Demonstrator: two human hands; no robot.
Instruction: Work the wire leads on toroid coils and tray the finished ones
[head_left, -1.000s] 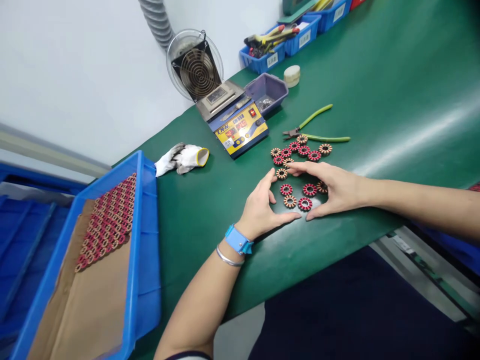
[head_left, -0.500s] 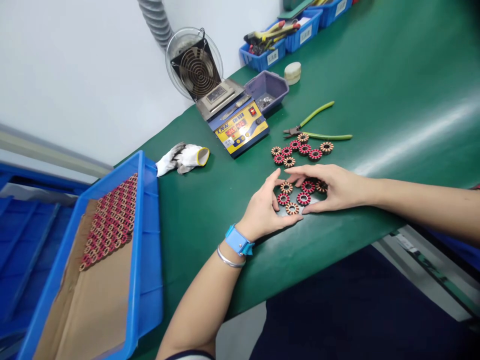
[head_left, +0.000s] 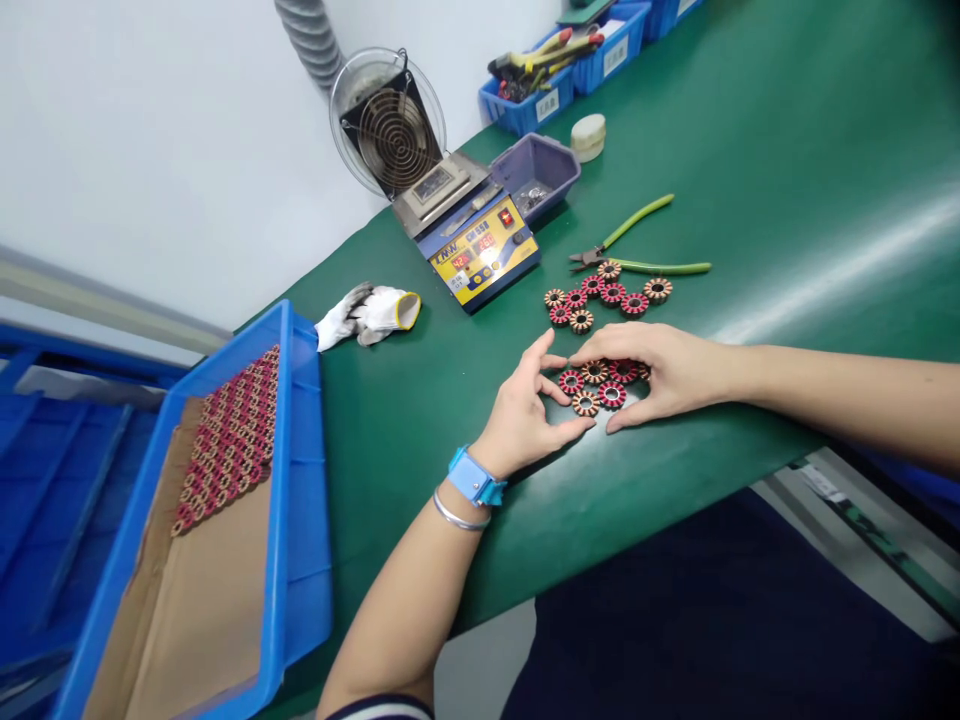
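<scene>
Several ring-shaped wound coils, some red and some copper-coloured, lie in a cluster on the green table between my hands; a red coil [head_left: 612,395] and a copper coil [head_left: 586,403] show at its near side. My left hand [head_left: 525,405] curves round the cluster's left side, fingers apart, fingertips close to the coils. From the right, my right hand [head_left: 660,375] arches over the cluster with thumb and fingers spread, partly hiding the coils under it. Just beyond my hands sits a second group of coils [head_left: 613,295], beside green-handled cutters [head_left: 630,250] lying spread.
On the left, a blue crate [head_left: 300,480] holds cardboard and rows of coils [head_left: 232,430]. White gloves [head_left: 375,315] lie near it. Farther back stand a solder pot [head_left: 484,255] with lit digits, a fan [head_left: 397,140], a purple bin [head_left: 551,170], a round white container [head_left: 588,136] and blue tool boxes [head_left: 529,105].
The coils between my hands have shifted into a tighter cluster. My left hand's fingers have opened slightly away from them, and the right hand has stayed nearly in place.
</scene>
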